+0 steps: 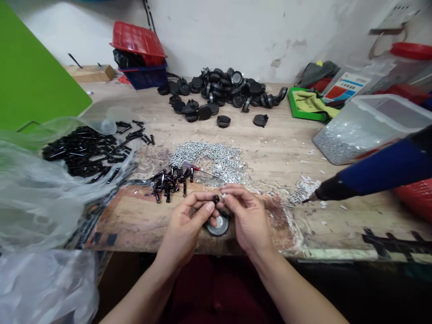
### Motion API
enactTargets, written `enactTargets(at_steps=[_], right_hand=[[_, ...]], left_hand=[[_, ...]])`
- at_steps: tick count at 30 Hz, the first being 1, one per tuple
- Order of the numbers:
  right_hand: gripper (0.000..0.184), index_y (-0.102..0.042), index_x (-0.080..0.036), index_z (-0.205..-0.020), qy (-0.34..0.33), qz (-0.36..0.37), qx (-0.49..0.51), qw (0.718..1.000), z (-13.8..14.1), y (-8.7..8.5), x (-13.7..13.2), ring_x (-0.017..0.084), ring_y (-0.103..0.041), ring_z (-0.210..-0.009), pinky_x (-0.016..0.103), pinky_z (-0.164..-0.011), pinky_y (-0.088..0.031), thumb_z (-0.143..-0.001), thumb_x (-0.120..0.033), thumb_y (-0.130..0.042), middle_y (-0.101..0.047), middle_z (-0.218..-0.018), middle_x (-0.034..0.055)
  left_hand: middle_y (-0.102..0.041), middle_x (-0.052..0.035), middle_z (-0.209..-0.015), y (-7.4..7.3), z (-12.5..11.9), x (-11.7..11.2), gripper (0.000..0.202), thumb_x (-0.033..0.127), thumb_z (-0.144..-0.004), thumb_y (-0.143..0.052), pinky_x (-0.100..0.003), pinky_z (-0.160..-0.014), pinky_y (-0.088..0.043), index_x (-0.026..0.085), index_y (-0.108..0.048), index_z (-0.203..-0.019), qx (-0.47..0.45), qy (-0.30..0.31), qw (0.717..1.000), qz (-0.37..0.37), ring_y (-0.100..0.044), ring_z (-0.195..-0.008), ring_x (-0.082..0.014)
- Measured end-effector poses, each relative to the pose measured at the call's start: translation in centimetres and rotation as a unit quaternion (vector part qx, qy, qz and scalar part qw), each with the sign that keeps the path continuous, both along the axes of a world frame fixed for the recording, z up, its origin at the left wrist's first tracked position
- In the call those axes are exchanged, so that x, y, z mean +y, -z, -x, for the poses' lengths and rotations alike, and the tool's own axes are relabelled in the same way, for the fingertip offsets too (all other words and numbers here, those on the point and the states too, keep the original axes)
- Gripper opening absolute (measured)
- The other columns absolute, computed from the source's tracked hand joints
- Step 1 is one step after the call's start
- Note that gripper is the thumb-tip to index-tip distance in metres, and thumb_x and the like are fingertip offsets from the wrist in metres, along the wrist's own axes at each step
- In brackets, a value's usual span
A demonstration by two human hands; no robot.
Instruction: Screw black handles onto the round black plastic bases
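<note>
My left hand is closed, with a small black glossy part between thumb and fingers. Opposite it, my right hand pinches a tiny pale piece, too small to name; the two pieces are close together. Below my fingers a round black disc with a grey face lies on the work board, partly hidden by my left hand. Just beyond are loose black stems, a pile of silver screws, small metal nuts and a screwdriver with a red handle.
Many black round parts are heaped by the wall. At left lies a plastic bag of black stems. A blue power screwdriver juts in from the right, above white bits. Behind it stands a clear bin.
</note>
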State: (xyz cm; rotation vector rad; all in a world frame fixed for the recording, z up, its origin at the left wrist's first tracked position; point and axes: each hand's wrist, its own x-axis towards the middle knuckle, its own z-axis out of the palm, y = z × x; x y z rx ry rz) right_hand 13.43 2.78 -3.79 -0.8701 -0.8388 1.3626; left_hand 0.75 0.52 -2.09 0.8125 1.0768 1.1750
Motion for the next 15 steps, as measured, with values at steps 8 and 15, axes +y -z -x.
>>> enactTargets(at_steps=[8, 15], right_hand=[[0.011, -0.072, -0.021, -0.070, -0.129, 0.128, 0.141, 0.973, -0.3, -0.7, -0.2, 0.008, -0.055, -0.066, 0.021, -0.058, -0.051, -0.067, -0.030, -0.078, -0.060, -0.088, -0.0009], [0.017, -0.074, -0.029, -0.089, -0.025, -0.127, -0.147, 0.981, -1.6, -1.2, -1.0, 0.012, -0.059, -0.091, 0.026, -0.083, -0.047, -0.081, -0.017, -0.066, -0.063, -0.093, 0.0004]], left_hand=[[-0.068, 0.0017, -0.082, -1.0, -0.3, -0.3, 0.014, 0.021, -0.082, -0.065, -0.017, -0.063, -0.052, 0.019, -0.056, -0.093, 0.071, -0.007, 0.996, -0.049, -0.063, -0.068, -0.0072], [-0.068, 0.0007, -0.088, -1.1, -0.4, -0.7, 0.015, 0.021, -0.081, -0.066, -0.018, -0.068, -0.052, 0.020, -0.059, -0.094, 0.165, -0.043, 0.980, -0.101, -0.063, -0.071, -0.0077]])
